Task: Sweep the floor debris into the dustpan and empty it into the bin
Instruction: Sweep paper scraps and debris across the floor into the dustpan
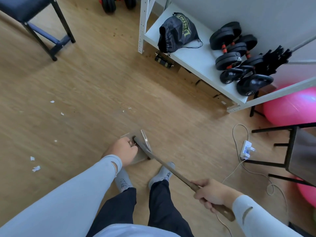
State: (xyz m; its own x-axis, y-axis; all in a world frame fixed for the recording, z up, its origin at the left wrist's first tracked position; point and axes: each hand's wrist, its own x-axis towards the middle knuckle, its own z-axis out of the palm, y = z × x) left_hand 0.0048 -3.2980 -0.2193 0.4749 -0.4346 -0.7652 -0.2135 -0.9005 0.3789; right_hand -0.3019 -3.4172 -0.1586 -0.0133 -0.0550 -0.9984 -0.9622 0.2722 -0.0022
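Several light paper scraps (36, 168) lay mid-floor; right hand (211, 195) gripped the stiff handle (172, 172), left hand (124, 150) curled at the dustpan (142, 147), grasp unclear.

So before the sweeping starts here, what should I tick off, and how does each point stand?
1. Right hand has a grip on the long handle: ok.
2. Left hand down at the dustpan: ok; exact hold cannot tell.
3. Dustpan flat on the floor: cannot tell.
4. Paper scraps gathered: not ok, scattered to the left.
5. White cable out of the way: ok, lies to the right.
6. Bin in view: not ok.
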